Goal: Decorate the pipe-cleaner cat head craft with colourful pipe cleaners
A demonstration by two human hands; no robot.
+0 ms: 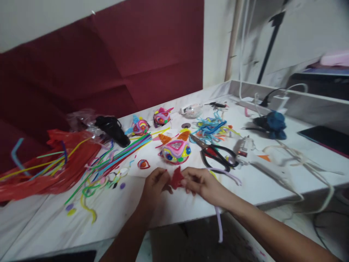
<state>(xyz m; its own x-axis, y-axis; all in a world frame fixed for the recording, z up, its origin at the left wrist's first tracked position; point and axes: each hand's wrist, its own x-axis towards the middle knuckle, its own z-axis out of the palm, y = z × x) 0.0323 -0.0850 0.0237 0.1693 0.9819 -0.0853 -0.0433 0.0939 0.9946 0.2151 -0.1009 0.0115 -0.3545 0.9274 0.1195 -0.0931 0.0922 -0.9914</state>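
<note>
Between my hands is a small red fuzzy piece point(177, 178), pointed at the top, apparently made of pipe cleaner. My right hand point(203, 182) pinches its right edge. My left hand point(156, 183) has its fingers closed at the left side; its exact grip is partly hidden. Just beyond them sits a colourful animal head point(176, 151) with orange ears and blue eyes, covered in coiled pipe cleaners. Black-handled scissors point(216, 154) lie open to its right. A lilac pipe cleaner point(219, 225) hangs over the table edge below my right wrist.
Two similar heads, one with blue ears point(140, 126) and one pink point(161, 117), stand behind. Pipe cleaners point(128, 151) and a red plastic bag point(68, 163) spread left. A tangled blue heap point(211, 125), a white glue gun point(272, 171) with its cord and a phone point(324, 140) lie right.
</note>
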